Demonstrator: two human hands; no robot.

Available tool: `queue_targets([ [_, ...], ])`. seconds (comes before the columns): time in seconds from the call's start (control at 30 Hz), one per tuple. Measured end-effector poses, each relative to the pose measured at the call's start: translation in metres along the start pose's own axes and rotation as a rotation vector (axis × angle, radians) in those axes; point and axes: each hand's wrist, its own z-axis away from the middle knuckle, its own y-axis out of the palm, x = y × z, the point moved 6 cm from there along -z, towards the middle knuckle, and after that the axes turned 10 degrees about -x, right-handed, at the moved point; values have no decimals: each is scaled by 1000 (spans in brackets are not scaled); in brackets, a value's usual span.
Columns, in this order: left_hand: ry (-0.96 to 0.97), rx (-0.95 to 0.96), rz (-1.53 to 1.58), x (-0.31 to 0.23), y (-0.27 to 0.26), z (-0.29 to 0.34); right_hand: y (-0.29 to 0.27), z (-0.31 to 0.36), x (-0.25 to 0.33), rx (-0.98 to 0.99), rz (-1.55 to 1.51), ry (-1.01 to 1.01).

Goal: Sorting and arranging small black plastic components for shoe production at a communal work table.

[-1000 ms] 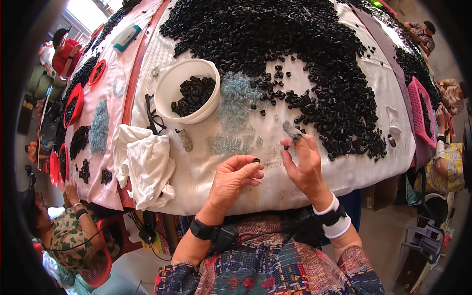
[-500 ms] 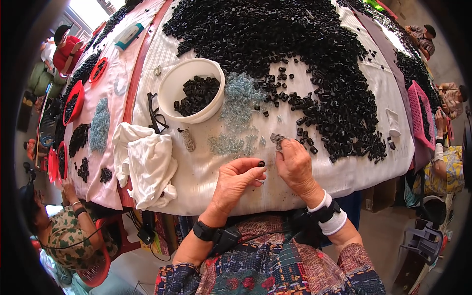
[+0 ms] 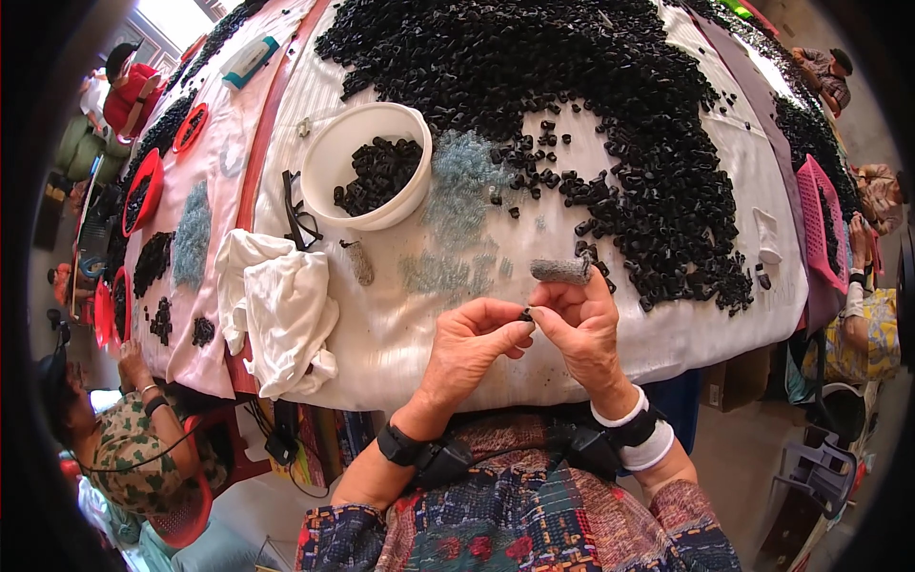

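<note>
Fingers of both hands, left hand [image 3: 469, 345] and right hand [image 3: 583, 324], pinch one small black plastic piece [image 3: 525, 314] above the white-clothed bench [image 3: 400, 324].

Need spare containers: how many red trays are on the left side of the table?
4, maybe more hidden: one red tray far up, one below it, one at the near-left edge, one beside it, partly hidden.
</note>
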Motion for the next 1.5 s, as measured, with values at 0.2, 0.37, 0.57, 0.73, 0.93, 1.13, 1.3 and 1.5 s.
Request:
queue_targets([
  [0.2,18,13,-3,6,-1,-2,-5,7,4,37,351,-340],
  [0.37,17,22,-55,8,0,-2,-1,14,10,74,587,-548],
  [0.57,10,29,-77,6,3,-1,-8,10,4,1,207,-175],
  [0.73,2,54,-49,7,3,0,-9,11,2,-35,105,-80],
  [0.93,-2,66,8,5,2,0,-7,11,5,17,239,-192],
  [1.13,-14,74,18,4,4,0,-7,12,5,-8,161,-145],
  [1.3,3,55,6,3,3,-1,-7,15,3,-100,169,-164],
  [1.5,13,47,9,5,2,-2,-6,20,6,-113,333,-371],
])
